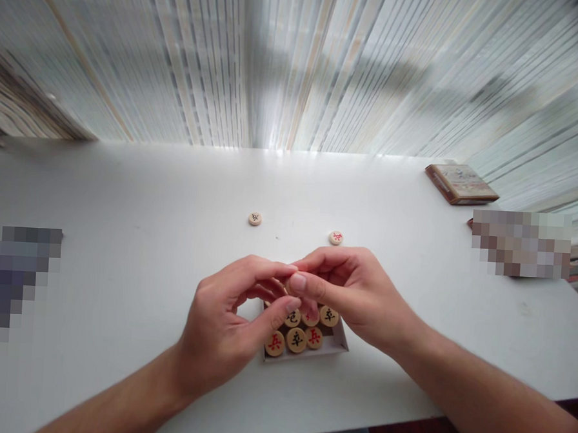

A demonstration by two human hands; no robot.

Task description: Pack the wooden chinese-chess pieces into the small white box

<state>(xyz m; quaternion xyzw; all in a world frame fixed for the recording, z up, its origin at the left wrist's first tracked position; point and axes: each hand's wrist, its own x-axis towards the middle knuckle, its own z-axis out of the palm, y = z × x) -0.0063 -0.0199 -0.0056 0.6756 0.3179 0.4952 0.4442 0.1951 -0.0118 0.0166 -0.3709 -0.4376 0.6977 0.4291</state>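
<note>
My left hand [230, 323] and my right hand [343, 287] meet above a small white box [339, 340] on the white table [126, 188]. The box holds several round wooden chess pieces [296, 339] with red or black characters. The fingers of both hands are curled and pinched together at the fingertips; what they pinch is hidden. Two loose pieces lie farther back on the table: one with a black character [254, 218] and one with a red character [335, 238].
A brown box lid [460, 183] lies at the far right of the table. Blurred patches sit at the left edge [14, 286] and at the right [520, 243]. A striped curtain [297, 62] hangs behind the table.
</note>
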